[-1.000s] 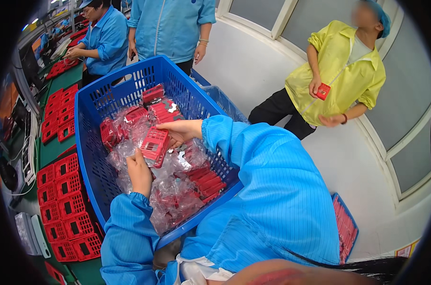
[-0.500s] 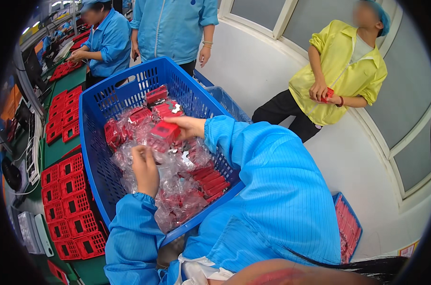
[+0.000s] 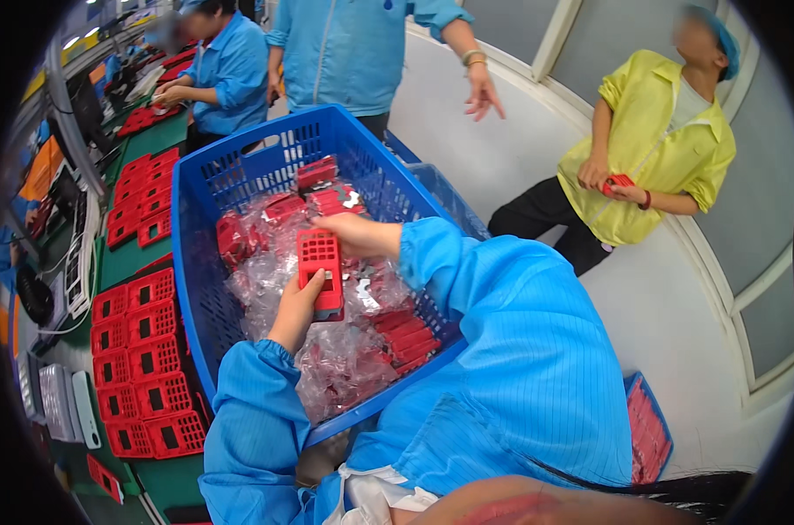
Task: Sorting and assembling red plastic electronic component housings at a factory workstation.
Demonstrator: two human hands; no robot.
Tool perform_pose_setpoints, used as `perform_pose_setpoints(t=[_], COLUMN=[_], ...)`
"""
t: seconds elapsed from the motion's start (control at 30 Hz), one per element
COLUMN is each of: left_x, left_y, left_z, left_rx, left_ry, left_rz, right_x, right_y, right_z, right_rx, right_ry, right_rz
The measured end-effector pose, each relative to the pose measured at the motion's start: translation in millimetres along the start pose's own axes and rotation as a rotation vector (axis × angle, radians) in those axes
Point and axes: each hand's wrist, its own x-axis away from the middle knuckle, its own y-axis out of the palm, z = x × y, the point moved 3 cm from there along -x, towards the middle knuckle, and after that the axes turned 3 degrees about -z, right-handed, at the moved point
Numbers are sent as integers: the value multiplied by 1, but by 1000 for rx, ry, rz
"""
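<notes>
Over a large blue plastic basket (image 3: 190, 289), a red plastic casing (image 3: 316, 252) with a grid of square holes and a window below is between both my hands. My left hand (image 3: 294, 308) grips its lower part, thumb across the front near the window. My right hand (image 3: 355, 234) closes round its upper right edge, some of its fingers hidden behind. Beneath, the basket holds more red casings (image 3: 404, 339), many in crumpled clear plastic bags (image 3: 340, 363).
Rows of red casings (image 3: 156, 357) lie on the green bench (image 3: 126, 262) at left, beside a white keyboard (image 3: 80, 245). One person in yellow (image 3: 655, 149) holds a red piece; two in blue (image 3: 340, 57) stand beyond the basket. A blue crate (image 3: 649, 429) sits at lower right.
My left hand, apart from the casing before, now holds its lower part. The casing has turned grid side toward me. A person in blue has raised an arm outward. The view has shifted slightly.
</notes>
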Motion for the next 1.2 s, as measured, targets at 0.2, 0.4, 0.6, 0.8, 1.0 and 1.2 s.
perform_pose_setpoints(t=[0.2, 0.4, 0.6, 0.8, 1.0, 1.2], left_x=[13, 20, -4, -4, -2, -6], left_y=[6, 14, -20, -25, -23, -27], left_z=[12, 22, 11, 11, 10, 8], left_rx=[73, 181, 432, 314, 319, 436], left_ry=[-107, -231, 181, 291, 324, 333], left_rz=[-166, -274, 173, 328, 380, 366], right_x=[31, 16, 27, 23, 32, 20], right_y=[-12, -36, -29, 38, 51, 20], right_z=[-29, -28, -22, 33, 22, 5], right_rx=[324, 816, 1571, 549, 552, 964], right_ry=[123, 107, 40, 188, 138, 164], right_rz=[-255, -149, -230, -301, -47, -482])
